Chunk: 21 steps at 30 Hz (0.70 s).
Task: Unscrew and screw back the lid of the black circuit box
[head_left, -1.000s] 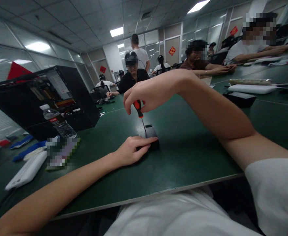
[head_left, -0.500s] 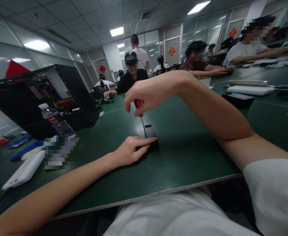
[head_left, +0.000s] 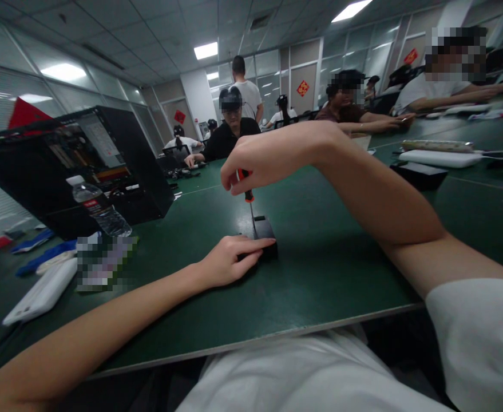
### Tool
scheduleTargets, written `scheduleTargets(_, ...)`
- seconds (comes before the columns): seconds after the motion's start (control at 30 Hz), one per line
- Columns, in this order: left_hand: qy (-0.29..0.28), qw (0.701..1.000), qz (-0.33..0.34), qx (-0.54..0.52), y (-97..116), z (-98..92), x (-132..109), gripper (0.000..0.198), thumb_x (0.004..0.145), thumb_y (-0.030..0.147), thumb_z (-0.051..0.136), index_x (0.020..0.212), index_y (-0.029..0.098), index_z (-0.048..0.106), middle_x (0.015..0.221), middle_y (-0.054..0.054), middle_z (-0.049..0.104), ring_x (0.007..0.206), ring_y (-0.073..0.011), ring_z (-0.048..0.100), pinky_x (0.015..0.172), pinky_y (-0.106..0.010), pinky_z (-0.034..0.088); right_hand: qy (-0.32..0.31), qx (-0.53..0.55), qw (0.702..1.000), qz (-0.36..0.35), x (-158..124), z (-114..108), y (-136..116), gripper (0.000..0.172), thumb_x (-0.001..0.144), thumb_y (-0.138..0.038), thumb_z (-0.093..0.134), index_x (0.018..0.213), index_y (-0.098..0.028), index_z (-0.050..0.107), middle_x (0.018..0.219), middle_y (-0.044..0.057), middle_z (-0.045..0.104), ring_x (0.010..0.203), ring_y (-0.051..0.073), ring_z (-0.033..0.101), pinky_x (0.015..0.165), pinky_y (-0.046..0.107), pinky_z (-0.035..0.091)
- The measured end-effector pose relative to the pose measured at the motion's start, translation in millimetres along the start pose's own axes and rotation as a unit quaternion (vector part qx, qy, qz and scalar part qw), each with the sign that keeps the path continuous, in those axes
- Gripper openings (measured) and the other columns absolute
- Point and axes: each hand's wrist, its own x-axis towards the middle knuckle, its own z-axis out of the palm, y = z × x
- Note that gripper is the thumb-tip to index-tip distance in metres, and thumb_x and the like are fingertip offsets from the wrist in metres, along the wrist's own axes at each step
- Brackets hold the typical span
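My right hand (head_left: 264,163) is raised with its wrist bent, fingers curled round the top of a red and black screwdriver (head_left: 249,197). The screwdriver stands almost upright, its thin shaft reaching down to a small black box-like part (head_left: 265,229). Its tip meets the part near the left side, though the exact spot is too small to see. Low on the table, my left hand (head_left: 232,260) grips that part from the near left, the index finger stretched across its near end. The fingers on the far side are partly hidden.
An open black computer case (head_left: 148,166) stands on the left, with a plastic water bottle (head_left: 103,212) before it. A white power strip-like object (head_left: 40,292) lies near left. On the right is a black tray-like piece (head_left: 420,175). A co-worker (head_left: 234,129) sits opposite.
The fingers of my right hand have rolled and closed further round the screwdriver handle. My left hand stays on the black part. The view has shifted slightly.
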Motion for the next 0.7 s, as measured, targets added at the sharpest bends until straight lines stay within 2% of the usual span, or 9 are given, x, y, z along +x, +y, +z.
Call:
scheduleTargets(0.1,-0.001,1.000,-0.001,0.003,0.0,0.2,-0.1,0.040,0.100,0.019,0.049,0.137,0.013,0.063,0.088,-0.008,0.072,0.075,-0.0156,0.065,0.072,-0.025,0.049,-0.003,0.013,0.999,-0.031,0.0,0.3,1.7,0.033,0.089,-0.016,0.061,0.119,-0.019,0.072,0.121,0.005,0.069,0.101,0.020,0.065,0.082,0.031,0.048)
scheduleTargets(0.17,-0.002,1.000,-0.006,0.003,0.5,0.1,-0.1,0.041,0.099,0.019,0.049,0.138,0.015,0.063,0.089,-0.008,0.073,0.076,-0.0157,0.065,0.074,-0.025,0.050,-0.007,0.021,0.999,-0.033,-0.3,-0.3,1.5,0.032,0.086,-0.018,0.066,0.118,-0.020,0.072,0.120,0.004,0.070,0.104,0.021,0.064,0.085,0.032,0.048)
scheduleTargets(0.3,-0.010,1.000,-0.013,0.007,2.0,-0.7,-0.3,0.041,0.099,0.019,0.049,0.138,0.015,0.062,0.094,-0.008,0.074,0.080,-0.0161,0.067,0.078,-0.026,0.051,-0.013,0.023,0.999,0.039,-2.0,-2.0,-3.1,0.025,0.087,-0.026,0.069,0.110,-0.019,0.076,0.104,0.002,0.074,0.092,0.020,0.067,0.081,0.032,0.048)
scheduleTargets(0.43,-0.008,1.000,-0.013,0.018,1.2,-0.6,-1.6,0.043,0.100,0.022,0.050,0.142,0.016,0.057,0.104,-0.010,0.075,0.087,-0.0178,0.069,0.081,-0.028,0.053,-0.030,-0.008,0.995,0.090,-5.3,-3.2,-5.0,0.022,0.090,-0.029,0.065,0.104,-0.017,0.078,0.095,0.003,0.075,0.078,0.016,0.066,0.070,0.029,0.045)
scheduleTargets(0.57,-0.011,0.999,-0.022,0.025,-0.5,0.2,-2.0,0.046,0.102,0.025,0.050,0.146,0.016,0.053,0.114,-0.011,0.074,0.094,-0.0202,0.071,0.086,-0.031,0.053,-0.045,0.005,0.998,0.054,-5.8,-5.4,-3.0,0.020,0.088,-0.024,0.066,0.103,-0.018,0.078,0.093,0.001,0.076,0.078,0.015,0.066,0.070,0.027,0.047)
scheduleTargets(0.7,-0.006,0.999,-0.016,0.033,-0.4,-0.2,-1.2,0.044,0.102,0.025,0.049,0.144,0.014,0.055,0.108,-0.012,0.074,0.090,-0.0195,0.070,0.082,-0.029,0.053,-0.055,0.041,0.997,-0.024,-2.7,-8.7,-5.7,0.024,0.093,-0.019,0.058,0.107,-0.014,0.077,0.097,0.001,0.076,0.085,0.012,0.067,0.078,0.025,0.048)
